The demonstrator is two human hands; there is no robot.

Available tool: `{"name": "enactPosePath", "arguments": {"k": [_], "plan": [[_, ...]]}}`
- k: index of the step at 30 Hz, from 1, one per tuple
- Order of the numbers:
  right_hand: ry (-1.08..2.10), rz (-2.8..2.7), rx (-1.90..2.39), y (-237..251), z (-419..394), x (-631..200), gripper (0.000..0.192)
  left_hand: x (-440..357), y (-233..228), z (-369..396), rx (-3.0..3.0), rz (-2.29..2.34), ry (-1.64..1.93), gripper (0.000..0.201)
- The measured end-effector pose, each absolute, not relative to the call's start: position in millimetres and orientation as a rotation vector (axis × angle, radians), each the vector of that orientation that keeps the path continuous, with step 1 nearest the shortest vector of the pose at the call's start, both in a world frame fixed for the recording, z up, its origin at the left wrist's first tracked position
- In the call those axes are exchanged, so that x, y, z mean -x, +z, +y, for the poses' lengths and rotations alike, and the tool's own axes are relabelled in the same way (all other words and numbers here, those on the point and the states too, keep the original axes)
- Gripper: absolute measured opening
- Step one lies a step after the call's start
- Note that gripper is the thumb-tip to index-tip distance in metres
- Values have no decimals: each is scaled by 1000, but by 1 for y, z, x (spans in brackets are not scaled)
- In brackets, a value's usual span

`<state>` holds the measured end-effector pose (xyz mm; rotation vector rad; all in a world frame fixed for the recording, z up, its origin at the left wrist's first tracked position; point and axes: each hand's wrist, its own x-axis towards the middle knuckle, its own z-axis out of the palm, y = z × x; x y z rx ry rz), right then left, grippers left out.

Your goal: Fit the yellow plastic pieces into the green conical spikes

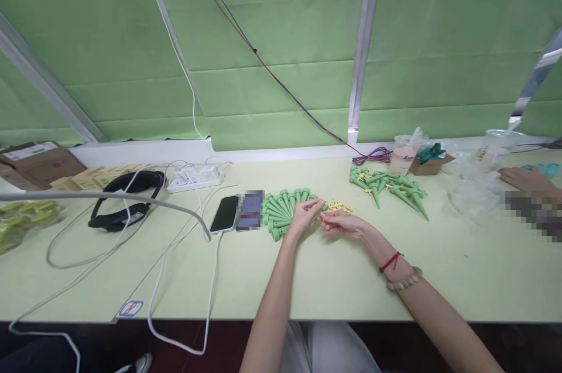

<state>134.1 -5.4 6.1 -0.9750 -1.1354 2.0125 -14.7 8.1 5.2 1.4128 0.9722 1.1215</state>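
Note:
My left hand (304,214) and my right hand (340,223) meet over the middle of the green table (333,279), fingertips close together around a green cone-shaped plastic spike (322,209). A fan of the same green spikes (281,209) lies just left of my left hand. Small yellow plastic pieces (339,206) sit in a loose heap right behind my hands. Further right lies a second pile of green spikes (390,185). What my right fingertips hold is too small to tell.
Two phones (237,212) lie left of the spikes, one on a white cable. A black headband device (125,200), a power strip (193,178), boxes (37,163) and packets stand at the left. Cups, bags and another person's hand (524,178) are at the right.

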Motion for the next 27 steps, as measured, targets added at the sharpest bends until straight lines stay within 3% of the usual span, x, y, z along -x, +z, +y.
{"name": "enactPosePath", "arguments": {"k": [5,11,18,22,27], "plan": [[1919,-1213,1053,8,-6,-134,15,13,4,7,-1446,971,1118,44],[2032,-1356,976,11,-6,-142,26,10,10,-3,-1440,868,973,50],[2008,-1501,971,6,-3,-143,27,16,11,-1,-1536,886,868,47],[1672,-1557,1136,-2,-3,-136,17,11,5,1,-1595,1007,921,44],[897,-1648,1166,-10,-5,-121,13,2,0,0,-1655,1171,1207,37]]}}
